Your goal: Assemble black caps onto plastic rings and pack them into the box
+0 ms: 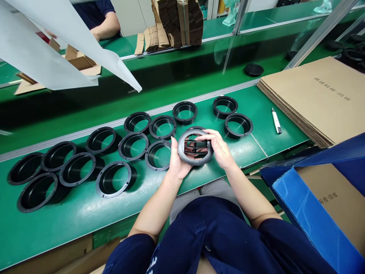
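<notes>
Both of my hands hold one round black part with slats across its opening [186,155] above the green table [216,167]. My left hand [179,161] supports its left side and underside, thumb up. At its right rim, the fingers of my right hand [219,147] curl over the top edge. Just behind it, a black ring is partly hidden. Several black flanged rings [134,146] stand to the left on the table. Two more rings [238,125] stand to the right, close to each other.
A white cutter [276,121] lies right of the rings, beside stacked cardboard sheets [319,95]. A blue box [313,220] stands at the lower right. Beyond the table edge runs a green belt [159,89] with a black disc [253,69]. White sheets [94,49] hang upper left, near another person's arm [107,27].
</notes>
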Demonstrator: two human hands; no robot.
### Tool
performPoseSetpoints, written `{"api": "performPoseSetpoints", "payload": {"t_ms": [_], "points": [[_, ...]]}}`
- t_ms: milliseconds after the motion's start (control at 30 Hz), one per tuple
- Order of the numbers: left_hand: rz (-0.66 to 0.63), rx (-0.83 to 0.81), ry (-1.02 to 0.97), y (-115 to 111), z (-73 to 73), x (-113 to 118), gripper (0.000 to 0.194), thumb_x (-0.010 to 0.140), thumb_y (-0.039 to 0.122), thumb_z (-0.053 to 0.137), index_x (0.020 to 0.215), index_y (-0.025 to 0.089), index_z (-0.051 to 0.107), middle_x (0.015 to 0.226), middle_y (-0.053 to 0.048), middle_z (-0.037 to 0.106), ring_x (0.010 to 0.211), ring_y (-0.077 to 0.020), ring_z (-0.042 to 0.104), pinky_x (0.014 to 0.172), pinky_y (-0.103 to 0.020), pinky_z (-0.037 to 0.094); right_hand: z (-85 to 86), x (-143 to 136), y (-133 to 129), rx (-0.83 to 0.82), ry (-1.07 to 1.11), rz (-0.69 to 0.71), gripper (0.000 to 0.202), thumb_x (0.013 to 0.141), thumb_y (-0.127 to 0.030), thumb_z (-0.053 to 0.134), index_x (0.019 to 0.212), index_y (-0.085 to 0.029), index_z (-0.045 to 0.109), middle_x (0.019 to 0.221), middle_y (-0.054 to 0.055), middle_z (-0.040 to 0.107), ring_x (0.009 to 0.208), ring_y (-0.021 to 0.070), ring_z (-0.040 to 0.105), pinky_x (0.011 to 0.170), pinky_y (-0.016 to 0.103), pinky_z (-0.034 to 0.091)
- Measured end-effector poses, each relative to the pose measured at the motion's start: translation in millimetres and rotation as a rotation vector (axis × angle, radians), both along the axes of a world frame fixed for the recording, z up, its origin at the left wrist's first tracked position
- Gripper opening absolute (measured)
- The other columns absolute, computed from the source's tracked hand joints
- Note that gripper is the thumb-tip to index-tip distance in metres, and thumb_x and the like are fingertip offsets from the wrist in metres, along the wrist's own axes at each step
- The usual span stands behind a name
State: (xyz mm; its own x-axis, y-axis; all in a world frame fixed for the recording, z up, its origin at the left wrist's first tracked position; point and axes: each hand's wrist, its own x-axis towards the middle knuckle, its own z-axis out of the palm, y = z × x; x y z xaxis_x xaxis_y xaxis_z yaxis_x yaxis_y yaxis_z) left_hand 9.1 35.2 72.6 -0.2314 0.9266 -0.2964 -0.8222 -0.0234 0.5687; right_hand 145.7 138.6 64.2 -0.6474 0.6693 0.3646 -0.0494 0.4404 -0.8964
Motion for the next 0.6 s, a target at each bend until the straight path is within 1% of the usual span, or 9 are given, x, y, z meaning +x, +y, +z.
{"api": "performPoseSetpoints", "payload": {"t_ms": [167, 267, 300, 333, 400, 467, 500, 533, 600], "points": [[0.008, 0.005, 0.017, -0.4, 1.5, -0.6, 0.076, 0.095, 0.081, 0.039, 0.129, 0.019, 0.066, 0.127, -0.016, 0.068, 0.113, -0.0396, 0.068, 0.098, -0.063, 0.055, -2.6, 0.9, 0.1, 0.045, -0.017, -0.009, 0.067, 0.110, -0.066, 0.021, 0.124, -0.025, 0.072, 0.127, 0.007, 0.066, 0.139, 0.0263, 0.046, 0.122, 0.047, 0.039], [0.012, -0.001, 0.016, -0.8, 3.7, -0.3, 0.075, 0.096, 0.080, 0.038, 0.131, 0.020, 0.065, 0.129, -0.015, 0.068, 0.115, -0.0393, 0.067, 0.099, -0.063, 0.055, -2.3, 3.1, -0.9, 0.091, -0.025, -0.001, 0.065, 0.111, -0.061, 0.017, 0.134, -0.027, 0.067, 0.124, 0.006, 0.067, 0.139, 0.0262, 0.045, 0.122, 0.049, 0.038], [0.015, -0.011, 0.009, -0.8, 4.4, -0.1, 0.074, 0.097, 0.080, 0.037, 0.130, 0.020, 0.065, 0.128, -0.015, 0.068, 0.117, -0.0391, 0.066, 0.100, -0.063, 0.055, -2.4, 4.4, -1.7, 0.119, -0.025, -0.003, 0.063, 0.112, -0.059, 0.017, 0.136, -0.028, 0.066, 0.127, 0.007, 0.066, 0.140, 0.0263, 0.044, 0.121, 0.050, 0.038], [0.026, -0.023, 0.002, -0.7, 4.9, 0.2, 0.074, 0.097, 0.079, 0.037, 0.130, 0.018, 0.066, 0.128, -0.015, 0.068, 0.120, -0.0385, 0.065, 0.102, -0.061, 0.054, -2.8, 6.1, -2.7, 0.170, -0.031, -0.004, 0.061, 0.112, -0.058, 0.019, 0.138, -0.028, 0.066, 0.133, 0.007, 0.063, 0.141, 0.0271, 0.042, 0.121, 0.051, 0.038], [0.073, -0.038, -0.012, 0.0, 5.1, 1.0, 0.075, 0.099, 0.077, 0.036, 0.128, 0.015, 0.067, 0.128, -0.015, 0.069, 0.126, -0.0360, 0.061, 0.108, -0.055, 0.051, -4.2, 10.2, -5.3, 0.337, -0.070, 0.020, 0.058, 0.110, -0.062, 0.028, 0.139, -0.029, 0.066, 0.146, 0.007, 0.053, 0.143, 0.0307, 0.037, 0.122, 0.054, 0.034], [0.120, -0.037, -0.019, 0.9, 4.4, 2.6, 0.074, 0.101, 0.073, 0.035, 0.124, 0.012, 0.069, 0.130, -0.014, 0.068, 0.132, -0.0325, 0.057, 0.115, -0.047, 0.048, -5.1, 14.7, -8.1, 0.513, -0.138, 0.076, 0.060, 0.106, -0.070, 0.038, 0.142, -0.029, 0.064, 0.155, 0.008, 0.044, 0.146, 0.0344, 0.032, 0.124, 0.057, 0.031], [0.130, -0.031, -0.016, 1.2, 3.7, 3.8, 0.073, 0.102, 0.072, 0.034, 0.123, 0.012, 0.070, 0.132, -0.014, 0.068, 0.134, -0.0313, 0.055, 0.117, -0.045, 0.046, -4.8, 16.9, -9.3, 0.572, -0.170, 0.099, 0.064, 0.104, -0.073, 0.040, 0.145, -0.029, 0.061, 0.157, 0.008, 0.041, 0.147, 0.0359, 0.030, 0.124, 0.058, 0.029], [0.128, -0.026, -0.008, 1.2, 2.7, 5.5, 0.073, 0.103, 0.071, 0.034, 0.123, 0.012, 0.070, 0.132, -0.014, 0.068, 0.136, -0.0309, 0.055, 0.118, -0.043, 0.044, -3.8, 18.7, -10.5, 0.605, -0.198, 0.110, 0.067, 0.102, -0.074, 0.042, 0.147, -0.028, 0.058, 0.160, 0.009, 0.037, 0.149, 0.0372, 0.027, 0.124, 0.060, 0.028], [0.096, -0.021, 0.020, 0.3, -0.3, 10.1, 0.071, 0.102, 0.072, 0.036, 0.124, 0.013, 0.070, 0.131, -0.013, 0.069, 0.136, -0.0313, 0.054, 0.119, -0.044, 0.043, 0.2, 21.0, -12.5, 0.622, -0.232, 0.106, 0.072, 0.099, -0.075, 0.050, 0.151, -0.026, 0.052, 0.166, 0.011, 0.024, 0.152, 0.0401, 0.020, 0.124, 0.064, 0.026]]}}
